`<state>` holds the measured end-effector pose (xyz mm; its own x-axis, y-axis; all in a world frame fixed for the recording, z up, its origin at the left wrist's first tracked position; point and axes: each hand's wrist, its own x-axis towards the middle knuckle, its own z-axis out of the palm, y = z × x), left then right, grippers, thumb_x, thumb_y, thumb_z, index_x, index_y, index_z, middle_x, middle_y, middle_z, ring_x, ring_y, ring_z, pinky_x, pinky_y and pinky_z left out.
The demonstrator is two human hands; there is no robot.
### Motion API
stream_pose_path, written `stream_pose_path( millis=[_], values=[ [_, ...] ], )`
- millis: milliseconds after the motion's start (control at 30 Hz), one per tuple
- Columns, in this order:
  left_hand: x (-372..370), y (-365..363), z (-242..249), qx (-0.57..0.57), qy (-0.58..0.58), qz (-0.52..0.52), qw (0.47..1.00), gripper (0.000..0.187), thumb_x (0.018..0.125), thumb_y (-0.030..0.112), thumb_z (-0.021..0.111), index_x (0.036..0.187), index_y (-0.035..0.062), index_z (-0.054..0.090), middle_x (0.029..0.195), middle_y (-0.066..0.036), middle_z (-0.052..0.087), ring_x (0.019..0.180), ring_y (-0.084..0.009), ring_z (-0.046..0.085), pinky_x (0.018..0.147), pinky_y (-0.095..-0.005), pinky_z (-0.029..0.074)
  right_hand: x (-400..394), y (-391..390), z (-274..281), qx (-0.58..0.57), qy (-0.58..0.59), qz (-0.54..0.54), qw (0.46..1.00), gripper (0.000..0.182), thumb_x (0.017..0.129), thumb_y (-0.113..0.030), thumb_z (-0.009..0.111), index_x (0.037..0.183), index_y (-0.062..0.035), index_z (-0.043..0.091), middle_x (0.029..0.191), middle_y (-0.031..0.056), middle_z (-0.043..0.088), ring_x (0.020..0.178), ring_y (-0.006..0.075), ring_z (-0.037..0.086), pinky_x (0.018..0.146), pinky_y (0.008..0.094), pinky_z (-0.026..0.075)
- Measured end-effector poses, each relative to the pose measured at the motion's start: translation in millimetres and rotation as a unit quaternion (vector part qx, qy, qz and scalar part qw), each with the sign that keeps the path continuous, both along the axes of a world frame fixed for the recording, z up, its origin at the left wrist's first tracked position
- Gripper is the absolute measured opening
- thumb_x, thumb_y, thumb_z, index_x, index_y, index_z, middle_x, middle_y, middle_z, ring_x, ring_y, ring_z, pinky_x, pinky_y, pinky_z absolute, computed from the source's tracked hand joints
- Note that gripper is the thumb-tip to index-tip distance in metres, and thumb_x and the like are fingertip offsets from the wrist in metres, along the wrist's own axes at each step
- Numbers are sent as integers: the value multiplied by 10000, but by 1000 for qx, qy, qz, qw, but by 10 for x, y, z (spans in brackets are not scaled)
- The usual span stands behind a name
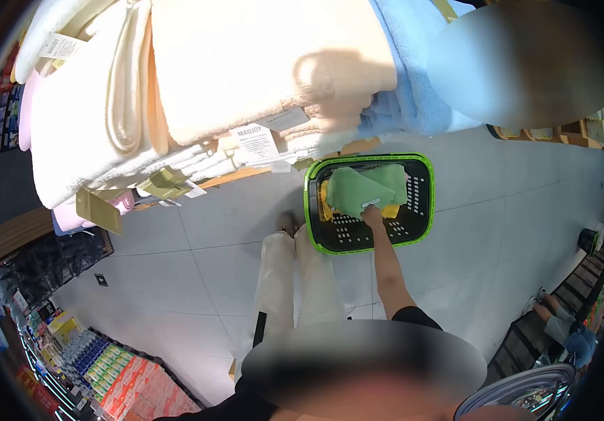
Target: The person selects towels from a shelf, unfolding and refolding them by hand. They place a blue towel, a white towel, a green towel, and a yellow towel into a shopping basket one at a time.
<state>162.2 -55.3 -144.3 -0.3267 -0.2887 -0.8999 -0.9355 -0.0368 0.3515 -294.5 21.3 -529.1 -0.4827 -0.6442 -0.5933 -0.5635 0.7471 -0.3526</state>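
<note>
My right hand [370, 214] reaches down into a black shopping basket [428, 210] with a bright green rim. Its fingers are closed at the lower edge of a folded green towel [361, 189], beside a small pale label. Yellow cloth [390, 211] shows under the green towel and at its left side. The basket stands on the floor in front of my legs, below the towel display. My left hand is out of view; only a dark sleeve on that side shows at the bottom.
Stacks of large cream towels [267, 63] and blue towels [414, 70] with paper tags fill the display above the basket. Boxed goods [140, 386] stand at the lower left. Another person [561, 330] is at the far right near low shelving. Grey tiled floor [477, 182] surrounds the basket.
</note>
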Motion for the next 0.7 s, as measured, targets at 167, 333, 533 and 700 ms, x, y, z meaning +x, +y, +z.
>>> stream_pose_path(
  millis=[167, 333, 533, 700],
  values=[
    [-3, 43, -180, -5, -17, 2, 1000, 90, 667, 105, 618, 684, 22, 588, 622, -132, 561, 597, -248, 536, 540, -348, 414, -329, -294, -502, 31, 1, -48, 998, 336, 651, -170, 668, 893, 42, 572, 943, 199, 590, 900, 348, 571, 775, 413, 481],
    [49, 54, -350, -7, -42, -2, 999, 87, 664, 100, 616, 676, 20, 585, 613, -132, 556, 585, -244, 530, 532, -345, 409, -451, -594, -964, 101, 76, -15, 992, 581, 659, -202, 713, 1129, 17, 451, 1176, 159, 477, 1053, 308, 500, 859, 388, 464],
    [128, 88, -454, -2, -66, 6, 998, 84, 660, 95, 613, 666, 17, 582, 602, -133, 550, 570, -239, 523, 522, -341, 404, -404, -772, -1100, 196, 105, 35, 974, 822, 717, -242, 679, 1362, -70, 199, 1360, 81, 312, 1273, 237, 277, 1045, 455, 243],
    [157, 98, -452, -4, -75, 8, 997, 82, 657, 90, 611, 657, 15, 579, 593, -133, 545, 558, -235, 517, 514, -337, 399, -307, -727, -1448, 187, 136, 32, 972, 764, 714, -230, 680, 1338, -56, 274, 1317, 76, 382, 1266, 237, 299, 1057, 476, 204]
  ],
)
